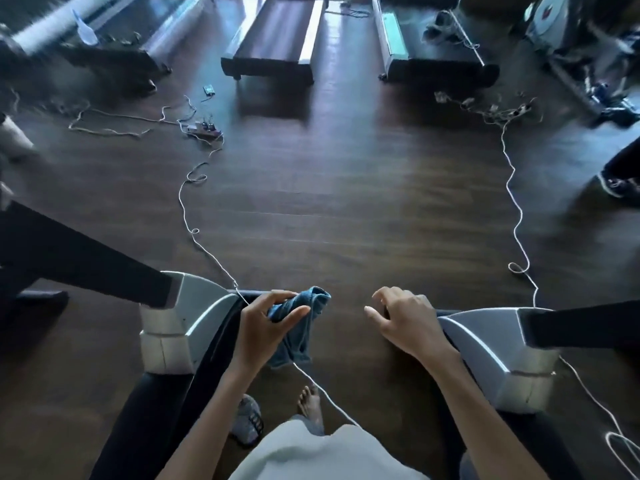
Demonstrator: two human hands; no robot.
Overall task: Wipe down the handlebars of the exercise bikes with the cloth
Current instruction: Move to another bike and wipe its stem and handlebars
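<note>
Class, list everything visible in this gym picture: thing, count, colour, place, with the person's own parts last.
cloth: one, blue, gripped in the left hand
treadmills: three, dark, far side of floor
machine housings: two, grey, either side of the hands
cables: several, white, trailing over dark wooden floor
power strip: one, colour unclear, floor, left of centre
shoe: one, grey, floor beside bare foot
exercise bike: one, white and dark, top right, blurred
left hand: one, holding cloth
right hand: one, open, empty
</note>
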